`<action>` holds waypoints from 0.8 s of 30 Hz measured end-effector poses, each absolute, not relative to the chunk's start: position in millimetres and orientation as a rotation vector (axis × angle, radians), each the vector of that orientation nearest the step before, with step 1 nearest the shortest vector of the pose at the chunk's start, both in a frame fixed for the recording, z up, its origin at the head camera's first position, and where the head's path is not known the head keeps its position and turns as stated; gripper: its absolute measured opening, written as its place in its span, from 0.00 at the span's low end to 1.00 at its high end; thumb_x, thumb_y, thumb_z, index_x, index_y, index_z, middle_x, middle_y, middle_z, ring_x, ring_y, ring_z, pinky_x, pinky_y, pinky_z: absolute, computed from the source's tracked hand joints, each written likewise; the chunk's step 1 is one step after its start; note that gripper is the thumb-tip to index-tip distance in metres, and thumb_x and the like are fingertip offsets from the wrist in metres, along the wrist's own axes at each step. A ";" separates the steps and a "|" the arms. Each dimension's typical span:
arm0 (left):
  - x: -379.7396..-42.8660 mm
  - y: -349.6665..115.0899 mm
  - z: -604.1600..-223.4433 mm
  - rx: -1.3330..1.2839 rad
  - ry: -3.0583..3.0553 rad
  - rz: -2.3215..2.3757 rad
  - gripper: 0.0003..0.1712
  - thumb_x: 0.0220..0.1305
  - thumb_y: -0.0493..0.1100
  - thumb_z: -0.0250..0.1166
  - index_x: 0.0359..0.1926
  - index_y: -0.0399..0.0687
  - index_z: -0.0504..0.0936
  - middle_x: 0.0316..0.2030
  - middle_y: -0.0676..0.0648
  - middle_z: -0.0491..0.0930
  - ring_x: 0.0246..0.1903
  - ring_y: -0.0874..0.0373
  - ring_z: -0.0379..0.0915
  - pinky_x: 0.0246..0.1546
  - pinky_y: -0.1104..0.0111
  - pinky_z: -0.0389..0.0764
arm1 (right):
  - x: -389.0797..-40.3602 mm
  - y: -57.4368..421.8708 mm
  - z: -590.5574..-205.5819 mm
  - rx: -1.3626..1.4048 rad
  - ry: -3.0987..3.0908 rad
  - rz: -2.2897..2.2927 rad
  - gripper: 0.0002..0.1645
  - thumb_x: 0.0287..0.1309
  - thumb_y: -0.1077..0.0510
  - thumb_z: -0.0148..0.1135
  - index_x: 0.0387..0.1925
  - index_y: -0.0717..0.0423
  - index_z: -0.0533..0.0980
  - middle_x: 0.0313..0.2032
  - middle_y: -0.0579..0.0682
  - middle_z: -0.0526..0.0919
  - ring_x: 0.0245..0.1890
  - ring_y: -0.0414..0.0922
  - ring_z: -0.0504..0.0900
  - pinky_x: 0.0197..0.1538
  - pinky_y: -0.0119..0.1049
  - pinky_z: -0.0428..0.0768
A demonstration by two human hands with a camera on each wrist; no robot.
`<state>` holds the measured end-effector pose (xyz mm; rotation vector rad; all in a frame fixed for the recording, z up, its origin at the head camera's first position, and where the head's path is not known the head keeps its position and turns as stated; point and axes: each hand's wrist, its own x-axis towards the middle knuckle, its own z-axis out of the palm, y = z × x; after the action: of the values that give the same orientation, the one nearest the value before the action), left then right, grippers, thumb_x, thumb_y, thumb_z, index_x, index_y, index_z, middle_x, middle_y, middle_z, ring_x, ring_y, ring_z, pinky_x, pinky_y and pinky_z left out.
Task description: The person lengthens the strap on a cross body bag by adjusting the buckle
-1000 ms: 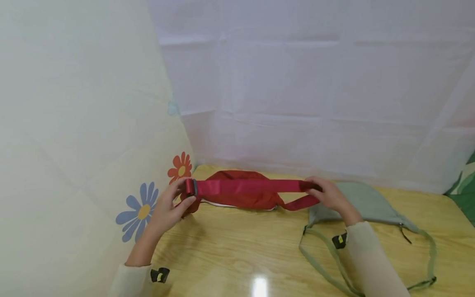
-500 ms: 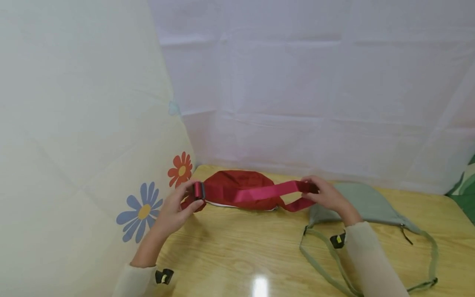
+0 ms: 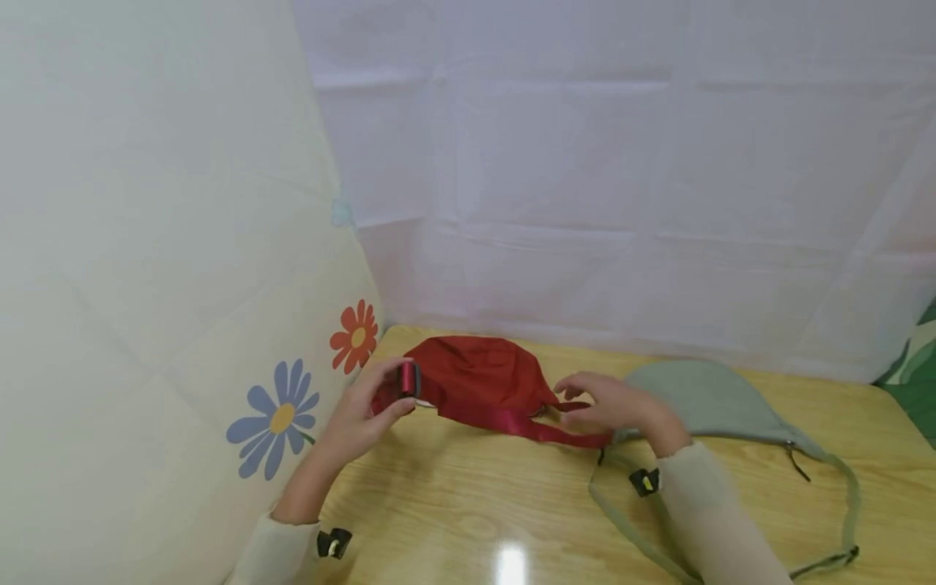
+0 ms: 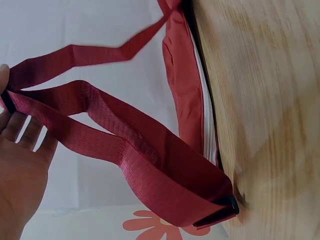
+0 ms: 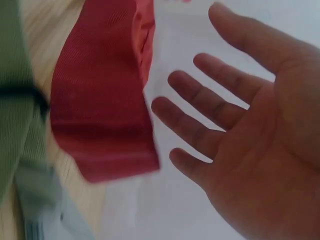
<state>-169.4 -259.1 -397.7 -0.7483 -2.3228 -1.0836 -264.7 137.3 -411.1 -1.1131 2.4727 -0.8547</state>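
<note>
A red waist bag (image 3: 478, 366) lies on the wooden table near the back wall. My left hand (image 3: 358, 418) pinches its strap at a dark slider buckle (image 3: 418, 380), at the bag's left end. The left wrist view has the doubled red strap (image 4: 150, 170) hanging in loops from those fingers, with the bag's white zipper (image 4: 206, 115) behind. My right hand (image 3: 614, 404) is at the bag's right end, beside the lowered strap loop (image 3: 559, 435). In the right wrist view its fingers (image 5: 187, 120) are spread, apart from the strap.
A grey-green bag (image 3: 695, 398) lies to the right on the table (image 3: 453, 504), partly behind my right hand. Its long strap (image 3: 851, 504) loops toward the front. White cloth (image 3: 541, 179) rises behind, and a flower-printed sheet (image 3: 168, 309) stands at the left.
My right hand has let go of the strap and moved slightly left and down. The stretched strap has dropped in front of the bag. My left hand has moved right with the buckle.
</note>
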 end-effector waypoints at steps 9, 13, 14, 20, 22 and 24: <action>-170.3 -258.6 -393.9 -0.698 -2.362 -1.098 0.36 0.56 0.28 0.74 0.65 0.43 0.73 0.50 0.45 0.81 0.48 0.61 0.75 0.48 0.77 0.76 | -240.5 55.6 -414.4 -1.180 2.482 -0.948 0.35 0.68 0.50 0.65 0.69 0.63 0.67 0.66 0.58 0.73 0.67 0.55 0.71 0.67 0.53 0.70; -170.5 -258.3 -393.3 -0.695 -2.375 -1.109 0.35 0.57 0.29 0.73 0.66 0.44 0.73 0.51 0.45 0.81 0.49 0.61 0.75 0.49 0.77 0.75 | -233.9 22.5 -424.6 -1.103 2.504 -0.869 0.36 0.67 0.52 0.66 0.70 0.62 0.67 0.67 0.57 0.73 0.69 0.54 0.70 0.69 0.51 0.68; -170.5 -258.0 -393.1 -0.696 -2.376 -1.112 0.35 0.57 0.29 0.73 0.66 0.44 0.73 0.51 0.45 0.81 0.49 0.61 0.75 0.49 0.77 0.75 | -232.9 15.7 -427.9 -1.084 2.520 -0.830 0.36 0.66 0.52 0.66 0.70 0.62 0.67 0.67 0.57 0.73 0.69 0.54 0.70 0.69 0.50 0.68; -171.0 -258.6 -393.7 -0.690 -2.391 -1.109 0.35 0.58 0.30 0.73 0.67 0.45 0.73 0.51 0.46 0.80 0.48 0.62 0.75 0.48 0.76 0.77 | -231.8 -10.9 -450.8 -0.977 2.656 -0.650 0.35 0.63 0.59 0.69 0.69 0.59 0.68 0.58 0.55 0.80 0.61 0.50 0.77 0.64 0.45 0.74; -171.5 -258.9 -394.3 -0.686 -2.396 -1.108 0.35 0.59 0.30 0.72 0.67 0.45 0.73 0.51 0.46 0.80 0.49 0.61 0.75 0.48 0.75 0.77 | -232.4 -13.5 -455.1 -0.968 2.689 -0.611 0.31 0.63 0.62 0.67 0.66 0.58 0.71 0.54 0.54 0.82 0.57 0.50 0.80 0.61 0.43 0.77; -171.8 -259.0 -394.5 -0.680 -2.400 -1.109 0.35 0.59 0.30 0.72 0.67 0.44 0.72 0.51 0.46 0.80 0.49 0.61 0.75 0.48 0.75 0.77 | -234.0 -13.0 -457.9 -0.974 2.691 -0.604 0.26 0.62 0.65 0.64 0.62 0.58 0.75 0.49 0.53 0.84 0.53 0.50 0.82 0.57 0.42 0.79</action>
<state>-171.8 -259.0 -394.5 -0.6803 -2.3997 -1.1090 -234.0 -13.0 -457.9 -0.9739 2.6911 -0.6040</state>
